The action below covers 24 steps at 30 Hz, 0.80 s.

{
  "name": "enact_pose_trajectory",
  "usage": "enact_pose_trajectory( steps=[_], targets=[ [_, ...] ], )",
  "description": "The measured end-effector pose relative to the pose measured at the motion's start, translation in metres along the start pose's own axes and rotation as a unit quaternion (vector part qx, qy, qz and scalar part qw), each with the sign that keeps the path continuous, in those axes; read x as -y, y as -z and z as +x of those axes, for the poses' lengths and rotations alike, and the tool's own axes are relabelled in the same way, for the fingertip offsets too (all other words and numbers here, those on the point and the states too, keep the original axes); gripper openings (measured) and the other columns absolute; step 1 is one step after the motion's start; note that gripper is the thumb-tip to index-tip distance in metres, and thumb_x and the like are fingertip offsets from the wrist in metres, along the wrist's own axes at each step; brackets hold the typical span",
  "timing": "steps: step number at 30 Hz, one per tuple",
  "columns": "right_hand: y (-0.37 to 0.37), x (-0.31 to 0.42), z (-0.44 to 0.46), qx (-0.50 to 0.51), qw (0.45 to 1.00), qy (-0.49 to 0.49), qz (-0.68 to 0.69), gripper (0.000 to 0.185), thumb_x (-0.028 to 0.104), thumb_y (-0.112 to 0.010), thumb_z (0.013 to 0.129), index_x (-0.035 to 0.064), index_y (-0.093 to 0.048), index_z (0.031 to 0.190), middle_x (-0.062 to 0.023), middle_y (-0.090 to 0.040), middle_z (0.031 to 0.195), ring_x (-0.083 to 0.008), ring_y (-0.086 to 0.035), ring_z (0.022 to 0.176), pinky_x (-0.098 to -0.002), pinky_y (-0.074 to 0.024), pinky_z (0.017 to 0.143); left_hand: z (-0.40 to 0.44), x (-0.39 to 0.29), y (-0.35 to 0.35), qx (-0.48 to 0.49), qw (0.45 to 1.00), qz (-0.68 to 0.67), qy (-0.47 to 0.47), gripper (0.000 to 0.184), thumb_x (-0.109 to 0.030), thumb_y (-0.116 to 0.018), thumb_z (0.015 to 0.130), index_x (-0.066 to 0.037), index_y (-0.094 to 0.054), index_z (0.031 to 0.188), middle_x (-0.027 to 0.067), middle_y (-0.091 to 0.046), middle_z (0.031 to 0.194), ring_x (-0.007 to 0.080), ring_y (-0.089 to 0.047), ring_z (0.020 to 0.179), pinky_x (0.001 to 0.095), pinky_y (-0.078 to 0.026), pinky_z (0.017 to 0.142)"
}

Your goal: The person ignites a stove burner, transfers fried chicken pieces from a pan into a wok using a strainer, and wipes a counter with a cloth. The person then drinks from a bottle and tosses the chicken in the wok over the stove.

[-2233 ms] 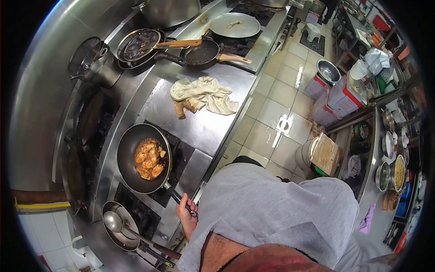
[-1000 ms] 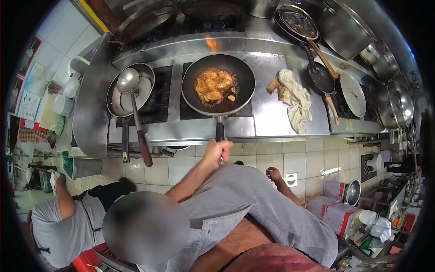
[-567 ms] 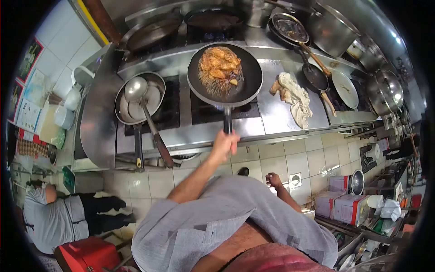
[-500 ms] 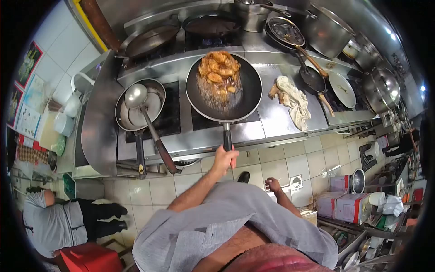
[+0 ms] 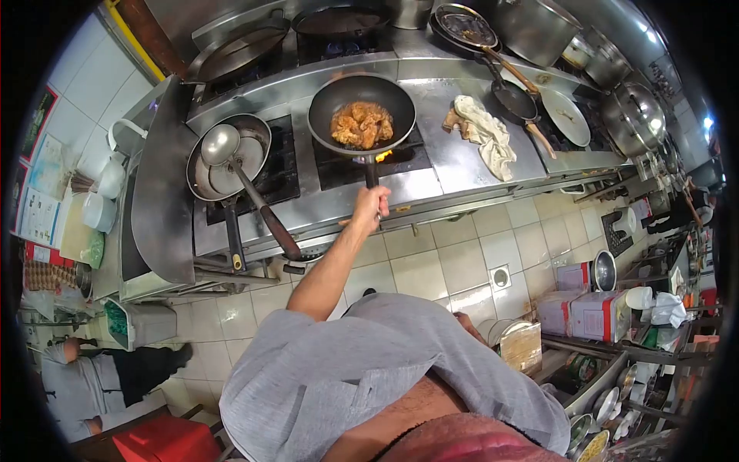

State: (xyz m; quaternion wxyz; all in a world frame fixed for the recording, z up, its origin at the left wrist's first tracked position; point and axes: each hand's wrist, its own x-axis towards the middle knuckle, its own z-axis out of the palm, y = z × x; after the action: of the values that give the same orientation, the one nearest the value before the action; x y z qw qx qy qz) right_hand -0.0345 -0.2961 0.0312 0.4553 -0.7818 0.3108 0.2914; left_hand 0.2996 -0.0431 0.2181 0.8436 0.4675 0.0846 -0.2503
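Head view — left grip (image 5: 372,205) clenches pan handle (image 5: 371,175) at stove edge (image 5: 419,197) — right grip (image 5: 466,323) unclear.

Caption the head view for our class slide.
The left hand holds a frying pan of browned food above an orange flame.

The pan (image 5: 326,110) is dark grey with a black handle (image 5: 372,176), the food (image 5: 362,125) golden brown, the flame (image 5: 384,156) yellow-orange, the worktop (image 5: 453,163) silver, the cloth (image 5: 487,138) cream, the shirt (image 5: 400,343) grey, the floor (image 5: 419,273) a beige grid.
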Motion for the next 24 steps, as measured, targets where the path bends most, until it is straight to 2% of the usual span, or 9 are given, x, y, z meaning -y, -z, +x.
enact_pose_trajectory(
  steps=[4,6,9,12,13,16,18,22,24],
  targets=[
    [0.022,-0.008,0.001,-0.016,0.999,0.018,0.035,0.023,0.023,-0.053,0.075,0.0025,-0.057,0.087,-0.0038,-0.053,0.061,-0.0139,-0.047,0.047,-0.0284,-0.0401,0.038,-0.045,0.02,-0.036,-0.034,0.998,0.033,0.043,0.023,-0.01,-0.053,0.069,-0.007,-0.045,0.048,0.0035,-0.04,0.039,0.014,-0.04,0.032,0.0283,-0.032,0.031],
    [0.027,-0.015,-0.003,-0.021,0.998,0.02,0.054,0.022,0.022,-0.053,0.076,0.0029,-0.057,0.086,-0.0034,-0.053,0.061,-0.0134,-0.047,0.046,-0.0282,-0.0404,0.038,-0.026,0.023,-0.025,-0.033,0.996,0.078,-0.014,0.022,-0.008,-0.054,0.07,-0.008,-0.045,0.051,0.003,-0.04,0.042,0.0145,-0.039,0.033,0.0281,-0.032,0.031],
    [0.044,-0.023,0.013,-0.025,0.993,-0.013,0.113,0.031,0.018,-0.056,0.076,0.0043,-0.05,0.103,-0.0047,-0.056,0.067,-0.0143,-0.055,0.052,-0.0245,-0.0331,0.037,0.023,0.006,0.002,-0.026,1.0,-0.009,0.004,0.02,-0.006,-0.056,0.071,-0.011,-0.043,0.058,-0.0044,-0.038,0.048,0.0043,-0.034,0.036,0.0195,-0.027,0.032],
    [0.058,-0.023,0.012,-0.048,0.975,-0.056,0.21,0.03,0.019,-0.057,0.077,0.005,-0.05,0.102,-0.0049,-0.057,0.07,-0.0138,-0.055,0.052,-0.0246,-0.0337,0.037,0.013,0.002,-0.021,-0.039,0.995,-0.083,0.044,0.02,-0.004,-0.054,0.071,-0.012,-0.042,0.058,-0.0039,-0.038,0.048,0.0059,-0.034,0.035,0.0208,-0.027,0.032],
    [0.063,-0.022,0.007,-0.053,0.976,-0.073,0.2,0.027,0.018,-0.058,0.079,0.0049,-0.053,0.101,-0.0062,-0.06,0.077,-0.0179,-0.059,0.066,-0.0282,-0.0466,0.051,-0.002,0.012,-0.034,-0.034,0.996,-0.071,0.036,0.019,-0.004,-0.053,0.071,-0.011,-0.042,0.057,-0.0028,-0.038,0.047,0.0076,-0.034,0.035,0.0223,-0.028,0.032],
    [0.057,-0.065,0.026,-0.053,0.975,-0.047,0.212,0.028,0.021,-0.056,0.077,0.0058,-0.05,0.101,-0.0046,-0.058,0.071,-0.0138,-0.056,0.054,-0.0239,-0.0347,0.038,-0.034,0.037,-0.059,-0.074,0.992,-0.051,0.093,0.022,-0.008,-0.053,0.07,-0.012,-0.041,0.052,0.0013,-0.037,0.041,0.0123,-0.035,0.032,0.0265,-0.03,0.031],
    [0.068,-0.048,-0.01,-0.038,0.991,-0.052,0.115,0.024,0.021,-0.054,0.077,0.007,-0.052,0.097,-0.003,-0.057,0.069,-0.0131,-0.054,0.053,-0.0254,-0.0356,0.039,-0.018,0.035,-0.041,-0.023,1.0,-0.01,0.011,0.021,-0.007,-0.053,0.071,-0.012,-0.041,0.054,-0.0005,-0.037,0.042,0.0109,-0.035,0.032,0.0253,-0.03,0.031],
    [0.074,-0.058,-0.027,0.002,0.996,-0.061,0.066,0.02,0.022,-0.052,0.076,0.0084,-0.054,0.091,-0.0003,-0.052,0.064,-0.0135,-0.049,0.051,-0.0292,-0.0364,0.041,0.015,0.003,-0.009,-0.059,0.996,-0.043,0.042,0.018,-0.006,-0.056,0.071,-0.011,-0.042,0.061,-0.0042,-0.037,0.048,0.0042,-0.034,0.037,0.0194,-0.027,0.031],
    [0.076,-0.07,-0.024,-0.01,0.993,-0.057,0.102,0.021,0.023,-0.052,0.076,0.0085,-0.054,0.092,-0.0012,-0.053,0.066,-0.0145,-0.05,0.052,-0.0301,-0.0365,0.042,0.003,0.01,-0.023,-0.081,0.996,-0.038,0.019,0.014,-0.008,-0.058,0.069,-0.008,-0.048,0.059,-0.0008,-0.039,0.045,0.0114,-0.035,0.033,0.0258,-0.032,0.032]
  ],
)
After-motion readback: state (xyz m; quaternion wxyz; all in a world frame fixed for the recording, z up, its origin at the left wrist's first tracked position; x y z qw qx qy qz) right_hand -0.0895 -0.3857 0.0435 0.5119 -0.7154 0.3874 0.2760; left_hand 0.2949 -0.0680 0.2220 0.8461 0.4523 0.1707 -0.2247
